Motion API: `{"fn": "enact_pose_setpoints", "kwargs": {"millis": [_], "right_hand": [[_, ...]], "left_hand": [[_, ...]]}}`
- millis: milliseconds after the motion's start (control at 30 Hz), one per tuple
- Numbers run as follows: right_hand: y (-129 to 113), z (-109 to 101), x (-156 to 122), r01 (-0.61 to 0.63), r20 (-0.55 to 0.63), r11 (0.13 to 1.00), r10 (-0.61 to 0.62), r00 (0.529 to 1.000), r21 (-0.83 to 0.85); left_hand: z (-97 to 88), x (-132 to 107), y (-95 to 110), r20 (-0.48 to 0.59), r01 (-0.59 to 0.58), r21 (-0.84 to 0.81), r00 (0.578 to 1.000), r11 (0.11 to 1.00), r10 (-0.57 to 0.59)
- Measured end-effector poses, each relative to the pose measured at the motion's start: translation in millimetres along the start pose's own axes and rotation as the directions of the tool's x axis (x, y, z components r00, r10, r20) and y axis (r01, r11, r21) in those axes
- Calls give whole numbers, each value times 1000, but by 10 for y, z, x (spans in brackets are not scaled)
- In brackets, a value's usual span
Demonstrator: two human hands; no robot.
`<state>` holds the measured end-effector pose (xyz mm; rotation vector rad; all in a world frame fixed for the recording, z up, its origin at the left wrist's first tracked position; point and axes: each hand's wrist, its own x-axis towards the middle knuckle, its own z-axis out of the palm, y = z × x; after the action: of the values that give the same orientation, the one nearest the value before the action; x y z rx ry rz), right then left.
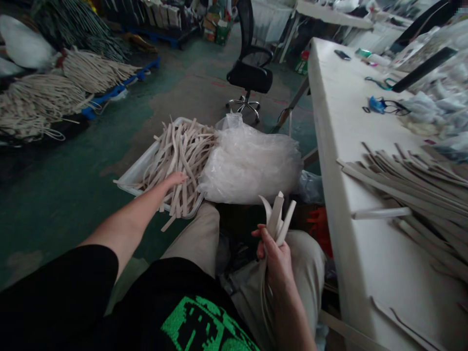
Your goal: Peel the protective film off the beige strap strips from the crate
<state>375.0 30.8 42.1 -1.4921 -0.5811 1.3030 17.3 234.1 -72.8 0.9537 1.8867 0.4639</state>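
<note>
Left arm stretched out, right hand gripping

The left arm is almost straight, forward and down; its hand shows only partly. The right forearm points forward, fingers curled, near the right knee.

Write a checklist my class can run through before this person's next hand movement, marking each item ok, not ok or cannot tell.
1. Right hand holding its bunch of strips: ok, it is closed around them.
2. Left hand at the pile of strips: ok, it is right there.
3. Left hand gripping a strip: cannot tell, the grip is unclear.
4. Pile of strips contained by the tray: not ok, several ends stick out past its edge.
5. Chair away from both hands: ok, it stands beyond the plastic bag.
</note>
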Motion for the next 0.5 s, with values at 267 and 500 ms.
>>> {"fn": "enact_pose_setpoints", "kwargs": {"millis": [267, 500], "right_hand": [[11, 23, 40, -51, 56, 997, 54, 997, -56], [-6, 44, 40, -60, 71, 997, 63, 995, -44]], "left_hand": [[924, 168, -324, 76, 179, -201, 983, 963, -167], [755, 135, -492, -24, 149, -196, 987, 969, -156]]}}
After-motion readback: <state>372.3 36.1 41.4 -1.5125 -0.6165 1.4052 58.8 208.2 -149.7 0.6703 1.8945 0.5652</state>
